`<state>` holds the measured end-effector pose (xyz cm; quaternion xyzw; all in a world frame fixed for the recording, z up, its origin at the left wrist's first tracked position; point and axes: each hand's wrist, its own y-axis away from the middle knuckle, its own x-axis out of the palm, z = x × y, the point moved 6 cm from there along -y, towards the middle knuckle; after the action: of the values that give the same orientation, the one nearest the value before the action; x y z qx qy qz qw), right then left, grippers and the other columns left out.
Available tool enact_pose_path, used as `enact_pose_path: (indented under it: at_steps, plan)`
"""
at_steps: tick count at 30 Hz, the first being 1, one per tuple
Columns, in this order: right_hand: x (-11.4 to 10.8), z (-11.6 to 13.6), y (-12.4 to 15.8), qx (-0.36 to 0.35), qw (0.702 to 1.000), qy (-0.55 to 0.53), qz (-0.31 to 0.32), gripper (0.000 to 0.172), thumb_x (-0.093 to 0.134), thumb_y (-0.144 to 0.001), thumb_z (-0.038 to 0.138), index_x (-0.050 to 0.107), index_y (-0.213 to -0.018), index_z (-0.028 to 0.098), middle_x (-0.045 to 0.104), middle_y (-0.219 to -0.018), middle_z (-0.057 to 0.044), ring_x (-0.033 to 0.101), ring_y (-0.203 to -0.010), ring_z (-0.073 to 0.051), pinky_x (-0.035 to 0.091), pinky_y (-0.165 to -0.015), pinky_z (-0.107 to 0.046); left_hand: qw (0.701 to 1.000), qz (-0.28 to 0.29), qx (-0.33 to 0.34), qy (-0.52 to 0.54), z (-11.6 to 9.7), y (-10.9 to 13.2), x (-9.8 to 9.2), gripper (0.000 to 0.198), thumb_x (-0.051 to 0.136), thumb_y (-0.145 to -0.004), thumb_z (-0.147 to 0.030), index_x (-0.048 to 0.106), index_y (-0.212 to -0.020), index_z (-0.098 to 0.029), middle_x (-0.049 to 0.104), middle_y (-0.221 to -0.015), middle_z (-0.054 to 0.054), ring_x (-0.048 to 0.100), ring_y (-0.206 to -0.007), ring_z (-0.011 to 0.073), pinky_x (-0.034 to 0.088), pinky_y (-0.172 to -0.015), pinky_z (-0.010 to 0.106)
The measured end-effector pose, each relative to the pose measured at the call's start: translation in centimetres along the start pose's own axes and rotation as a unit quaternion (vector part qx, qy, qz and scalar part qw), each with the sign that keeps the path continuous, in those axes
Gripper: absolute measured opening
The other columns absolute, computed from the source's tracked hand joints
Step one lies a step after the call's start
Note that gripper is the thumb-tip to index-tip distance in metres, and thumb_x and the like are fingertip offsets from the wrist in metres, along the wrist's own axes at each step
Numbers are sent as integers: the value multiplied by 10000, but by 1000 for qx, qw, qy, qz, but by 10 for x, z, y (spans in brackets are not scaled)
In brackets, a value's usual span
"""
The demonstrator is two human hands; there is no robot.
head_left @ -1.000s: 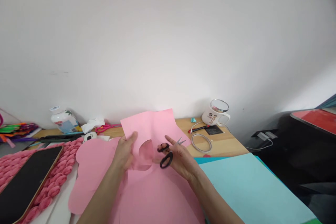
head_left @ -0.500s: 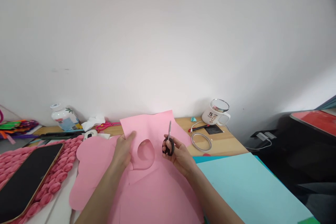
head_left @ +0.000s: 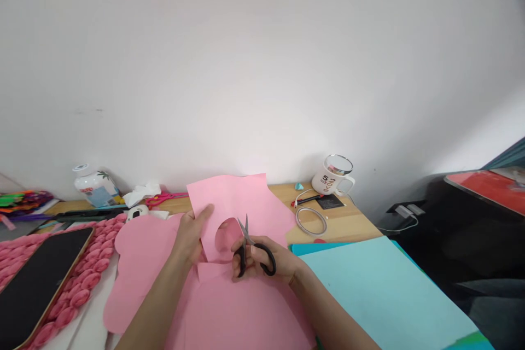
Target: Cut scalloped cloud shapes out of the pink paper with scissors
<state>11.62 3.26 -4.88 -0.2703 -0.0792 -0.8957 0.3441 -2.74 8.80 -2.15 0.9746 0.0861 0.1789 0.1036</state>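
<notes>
My left hand [head_left: 192, 232] grips the left edge of a pink sheet [head_left: 241, 194], thumb on top. A rounded hole is cut in that sheet, and more pink paper shows beneath. In my right hand [head_left: 266, 260] is a pair of black-handled scissors [head_left: 245, 236], blades parted and pointing up at the right side of the hole. Under my forearms lies another large pink sheet [head_left: 241, 311]. Left of my left hand rests a pink cutout [head_left: 141, 268] with a wavy, lobed edge.
A phone [head_left: 45, 279] lies on a chunky pink knitted mat [head_left: 88, 279]. Behind stand a white bottle [head_left: 96, 186] and a white mug [head_left: 330, 178]. Pink scissors [head_left: 164, 198] lie by the wall. To the right are a coiled cable [head_left: 310, 222] and light-blue sheets [head_left: 381, 290].
My right hand has moved left and down to the hole, and the scissors have gone from closed to spread blades. The left hand keeps its hold on the sheet.
</notes>
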Motion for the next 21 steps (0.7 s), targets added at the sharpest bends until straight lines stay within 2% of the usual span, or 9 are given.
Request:
enact_pose_path:
  at_steps: [4, 11, 15, 18, 21]
  plan:
    - [-3, 3, -1, -3, 999, 26, -31, 404, 672, -738, 447, 637, -967, 116, 613, -724, -39, 609, -640, -145, 494, -738, -369, 999, 31, -1, -7, 0, 7, 9, 340, 806, -486, -316, 661, -692, -89, 704, -610, 82, 642, -567, 204, 490, -523, 287]
    - [-3, -7, 3, 42, 998, -31, 22, 385, 667, -747, 434, 639, -928, 95, 592, -705, -34, 588, -630, -145, 525, -643, -352, 999, 47, 19, -17, 0, 7, 11, 336, 797, -522, -339, 671, -730, -107, 725, -692, 82, 648, -622, 190, 504, -577, 276]
    - [-4, -8, 3, 57, 998, -18, 29, 418, 666, -742, 453, 635, -959, 97, 609, -732, -53, 578, -656, -148, 510, -662, -355, 992, 119, 19, -46, -5, 11, 15, 290, 770, -588, -330, 693, -752, -104, 731, -717, 101, 656, -614, 206, 511, -559, 283]
    - [-4, 2, 0, -5, 1000, 28, -12, 428, 682, -726, 453, 629, -989, 120, 602, -759, -46, 563, -677, -145, 471, -727, -358, 980, 186, 30, -60, -8, 16, 20, 259, 738, -639, -337, 711, -771, -116, 731, -701, 92, 654, -586, 198, 514, -552, 281]
    - [1, 18, -1, -93, 986, 118, -66, 358, 690, -727, 418, 628, -947, 142, 583, -768, -32, 532, -702, -147, 423, -744, -321, 976, 204, 49, -51, -10, 17, 22, 257, 743, -632, -337, 721, -771, -122, 733, -728, 93, 660, -641, 207, 521, -594, 282]
